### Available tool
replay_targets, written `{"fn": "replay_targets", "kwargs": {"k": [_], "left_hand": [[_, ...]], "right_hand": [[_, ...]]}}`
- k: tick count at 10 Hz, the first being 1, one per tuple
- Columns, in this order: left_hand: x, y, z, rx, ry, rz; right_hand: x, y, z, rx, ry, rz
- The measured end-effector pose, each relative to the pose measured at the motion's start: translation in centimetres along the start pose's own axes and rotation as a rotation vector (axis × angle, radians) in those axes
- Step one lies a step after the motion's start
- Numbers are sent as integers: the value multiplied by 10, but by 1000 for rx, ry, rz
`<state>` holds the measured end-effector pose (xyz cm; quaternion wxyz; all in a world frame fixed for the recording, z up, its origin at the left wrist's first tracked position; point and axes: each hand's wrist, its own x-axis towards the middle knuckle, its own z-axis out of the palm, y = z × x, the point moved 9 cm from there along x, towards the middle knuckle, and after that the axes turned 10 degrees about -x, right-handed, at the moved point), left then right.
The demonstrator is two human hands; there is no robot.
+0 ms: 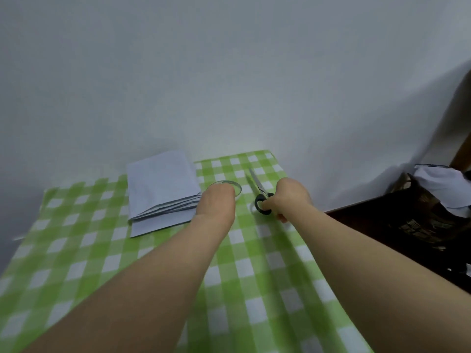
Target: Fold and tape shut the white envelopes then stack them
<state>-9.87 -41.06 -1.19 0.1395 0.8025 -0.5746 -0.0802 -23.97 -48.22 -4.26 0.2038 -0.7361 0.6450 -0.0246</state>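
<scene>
Here, the person reaches with both bare arms over a table with a green and white checked cloth [76,250]. The white envelopes [163,189] lie in one stack on the far left part of the cloth, slightly fanned at their near edges, close to the pale wall [229,72]. Just to the right of the stack is a clear tape roll [229,185]. The left hand [216,202] lies over its near side, but its fingers are hidden behind the hand, so it is not possible to tell if they grip the roll. The right hand [288,197] has its fingers curled at the black handles of the scissors [262,197], whose blades lie on the cloth and point away toward the wall. At the far right, beside the table, stands a dark bag [420,215]. Inside it is something white and crumpled [438,184]; paper or cloth, the blur does not allow to say.
</scene>
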Motion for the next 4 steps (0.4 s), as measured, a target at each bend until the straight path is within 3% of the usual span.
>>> {"fn": "replay_targets", "kwargs": {"k": [1,2,4], "left_hand": [[8,-2,13,-17,-82,-31],[3,-1,18,-26,-90,20],[-41,-23,8,-205,-95,-54]], "right_hand": [[13,-1,4,-30,41,12],[9,-4,0,-46,102,16],[-34,-13,-6,-14,129,-67]]}}
